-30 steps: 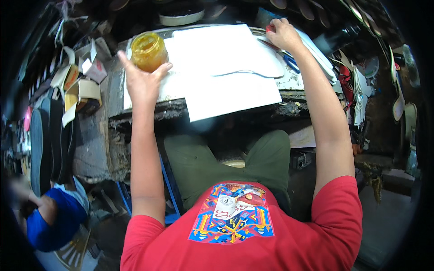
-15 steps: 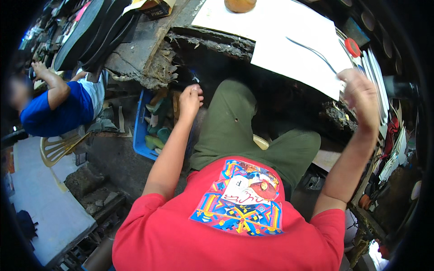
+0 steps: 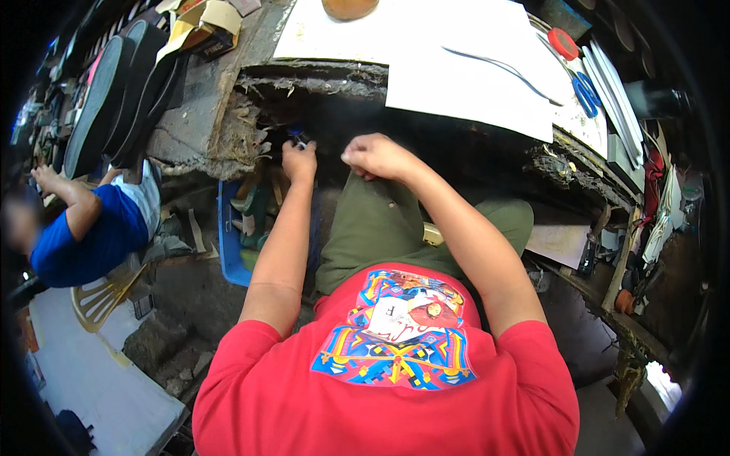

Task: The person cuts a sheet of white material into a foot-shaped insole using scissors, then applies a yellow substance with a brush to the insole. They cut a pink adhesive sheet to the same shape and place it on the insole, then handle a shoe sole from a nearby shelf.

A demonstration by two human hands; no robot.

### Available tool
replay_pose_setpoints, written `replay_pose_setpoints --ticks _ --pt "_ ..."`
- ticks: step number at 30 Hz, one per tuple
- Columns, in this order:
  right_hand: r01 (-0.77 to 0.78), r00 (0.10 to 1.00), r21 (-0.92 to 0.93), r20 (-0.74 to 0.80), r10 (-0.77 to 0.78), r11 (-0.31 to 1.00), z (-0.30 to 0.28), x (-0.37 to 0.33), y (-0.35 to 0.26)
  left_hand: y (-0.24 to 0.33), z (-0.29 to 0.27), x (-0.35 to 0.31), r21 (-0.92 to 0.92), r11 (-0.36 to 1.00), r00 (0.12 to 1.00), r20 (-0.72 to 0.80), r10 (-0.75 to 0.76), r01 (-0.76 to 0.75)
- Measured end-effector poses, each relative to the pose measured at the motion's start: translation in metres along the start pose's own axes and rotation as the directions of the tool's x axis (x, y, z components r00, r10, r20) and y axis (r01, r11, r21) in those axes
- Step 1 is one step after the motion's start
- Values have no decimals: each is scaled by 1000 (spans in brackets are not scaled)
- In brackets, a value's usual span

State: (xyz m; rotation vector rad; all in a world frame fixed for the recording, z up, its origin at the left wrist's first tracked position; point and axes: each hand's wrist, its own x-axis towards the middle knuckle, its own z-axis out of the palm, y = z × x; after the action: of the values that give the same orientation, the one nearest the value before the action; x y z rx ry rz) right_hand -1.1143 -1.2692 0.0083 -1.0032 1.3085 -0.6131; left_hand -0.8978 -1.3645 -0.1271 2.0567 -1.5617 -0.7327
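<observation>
My left hand (image 3: pixel 299 161) is closed below the worn bench edge, above a blue crate (image 3: pixel 227 243) with green and tan pieces in it. A small pale object with a blue glint (image 3: pixel 301 142) shows at its fingertips; its kind cannot be made out. Over my knee is my right hand (image 3: pixel 378 157), fingers curled in, a short way right of the left one. What it holds, if anything, is hidden. A thin curved dark strip (image 3: pixel 502 67) lies on a white sheet (image 3: pixel 464 95) on the bench. Blue-handled scissors (image 3: pixel 585 95) rest to the right of it.
Dark soles (image 3: pixel 99 106) and an open box (image 3: pixel 217 30) sit on the bench's left part. A red round object (image 3: pixel 563 44) and upright white sheets (image 3: pixel 614 99) are at the right. A person in a blue shirt (image 3: pixel 91 239) is at the left, near a yellow chair (image 3: pixel 103 300).
My right hand has come left from the bench's right side to over my knee, uncovering the scissors. The left hand has shifted slightly left. The whole view has moved somewhat.
</observation>
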Motion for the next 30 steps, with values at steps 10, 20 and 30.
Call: replay_pose_setpoints --ticks 10,20,30 --pt "-100 926 393 -301 230 914 13 136 76 -36 21 -12 -218 931 888 425 -178 291" --pt "9 990 566 -119 71 825 3 58 50 -50 94 -11 -267 960 993 -47 -105 89" --pt "53 995 587 -98 6 808 -2 35 46 -34 115 21 -336 898 957 49 -286 286"
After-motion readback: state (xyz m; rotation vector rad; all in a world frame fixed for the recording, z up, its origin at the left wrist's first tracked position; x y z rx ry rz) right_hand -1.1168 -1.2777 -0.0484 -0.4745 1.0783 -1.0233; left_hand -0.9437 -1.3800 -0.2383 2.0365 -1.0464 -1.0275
